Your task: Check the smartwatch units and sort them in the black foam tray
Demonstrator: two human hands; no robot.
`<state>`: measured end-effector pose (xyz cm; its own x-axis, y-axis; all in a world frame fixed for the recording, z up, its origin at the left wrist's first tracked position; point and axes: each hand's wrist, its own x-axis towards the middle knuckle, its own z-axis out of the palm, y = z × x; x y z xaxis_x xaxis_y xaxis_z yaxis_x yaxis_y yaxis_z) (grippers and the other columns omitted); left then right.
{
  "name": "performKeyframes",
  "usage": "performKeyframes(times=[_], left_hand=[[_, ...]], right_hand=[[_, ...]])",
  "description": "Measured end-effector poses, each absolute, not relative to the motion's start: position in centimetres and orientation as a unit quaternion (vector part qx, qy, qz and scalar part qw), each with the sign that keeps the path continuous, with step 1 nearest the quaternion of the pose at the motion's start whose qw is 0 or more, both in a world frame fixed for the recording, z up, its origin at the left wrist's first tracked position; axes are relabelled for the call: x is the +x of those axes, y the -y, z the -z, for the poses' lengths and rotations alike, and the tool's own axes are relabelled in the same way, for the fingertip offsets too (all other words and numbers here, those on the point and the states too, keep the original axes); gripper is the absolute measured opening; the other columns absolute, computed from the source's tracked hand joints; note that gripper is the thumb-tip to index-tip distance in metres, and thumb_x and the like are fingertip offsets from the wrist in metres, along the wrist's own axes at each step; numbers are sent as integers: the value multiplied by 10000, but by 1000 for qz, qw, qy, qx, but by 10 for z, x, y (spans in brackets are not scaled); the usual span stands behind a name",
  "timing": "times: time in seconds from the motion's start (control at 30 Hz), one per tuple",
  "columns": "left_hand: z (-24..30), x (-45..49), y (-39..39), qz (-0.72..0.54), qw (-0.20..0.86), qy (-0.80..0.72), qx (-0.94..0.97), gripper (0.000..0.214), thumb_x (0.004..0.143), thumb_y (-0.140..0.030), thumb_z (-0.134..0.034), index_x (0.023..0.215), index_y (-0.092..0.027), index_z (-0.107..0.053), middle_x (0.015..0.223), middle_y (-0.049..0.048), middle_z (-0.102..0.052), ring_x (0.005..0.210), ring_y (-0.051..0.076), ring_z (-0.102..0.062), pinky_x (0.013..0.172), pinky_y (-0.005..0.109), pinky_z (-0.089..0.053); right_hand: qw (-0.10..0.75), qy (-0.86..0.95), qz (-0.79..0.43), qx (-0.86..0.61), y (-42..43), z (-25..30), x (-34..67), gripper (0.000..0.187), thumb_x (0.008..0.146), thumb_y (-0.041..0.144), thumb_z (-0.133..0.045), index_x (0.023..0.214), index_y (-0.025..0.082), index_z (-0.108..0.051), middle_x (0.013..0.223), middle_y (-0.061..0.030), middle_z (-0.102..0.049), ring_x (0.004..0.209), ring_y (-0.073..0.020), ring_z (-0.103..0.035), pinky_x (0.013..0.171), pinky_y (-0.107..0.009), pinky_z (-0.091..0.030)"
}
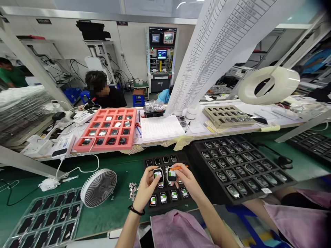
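In my left hand (149,181) is a smartwatch (158,174) with a lit screen, the thumb lying over its face. My right hand (185,176) grips a second smartwatch (171,174), its screen also lit, and an orange stick-like tool (179,167) pokes out between the fingers. Both watches are held side by side above a black foam tray (168,205). Rows of watches sit in that tray's pockets, several with green and white screens; my hands cover its middle part.
A larger black tray of watches (240,160) stands to the right. At left are a small white fan (98,188), a clear plastic tray (46,217) and scattered small pieces (132,191). On the shelf are a red tray (106,129), paper sheets (165,128) and a beige tray (227,116).
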<state>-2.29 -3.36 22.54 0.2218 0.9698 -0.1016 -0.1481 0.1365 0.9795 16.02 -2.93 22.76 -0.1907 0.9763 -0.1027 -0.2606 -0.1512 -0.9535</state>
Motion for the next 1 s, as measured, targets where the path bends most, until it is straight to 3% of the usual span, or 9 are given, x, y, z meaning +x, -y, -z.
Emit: performKeyframes(times=[0.27,0.43,0.8,1.0], left_hand=[[-228,-22,38,-456,617,-432,474,394,827,-477,-581,1102,-214,-476,991,60,-640,768,147,-603,603,232,-503],[-228,-22,40,-454,596,-449,487,441,836,-529,-537,1131,-206,-482,884,40,-630,548,87,-483,468,206,-402],[-233,-21,43,-445,595,-457,488,452,847,-538,-513,1142,-197,-484,866,29,-602,456,44,-294,409,202,-241],[-233,-18,45,-446,598,-457,485,461,848,-546,-514,1153,-200,-486,883,33,-600,461,44,-299,405,197,-238]], right_hand=[[488,452,-638,-388,35,-221,158,337,795,417,-659,1043,237,-518,891,-18,-617,615,-153,-650,456,-236,-452],[497,449,-634,-386,35,-217,156,357,762,411,-696,1020,241,-516,865,-14,-616,598,-156,-648,427,-232,-434],[496,446,-633,-393,39,-230,158,276,807,392,-656,993,228,-534,819,-2,-627,583,-153,-656,453,-239,-435],[505,437,-628,-400,39,-226,161,301,786,408,-673,971,222,-526,783,0,-632,548,-145,-641,429,-233,-433]])
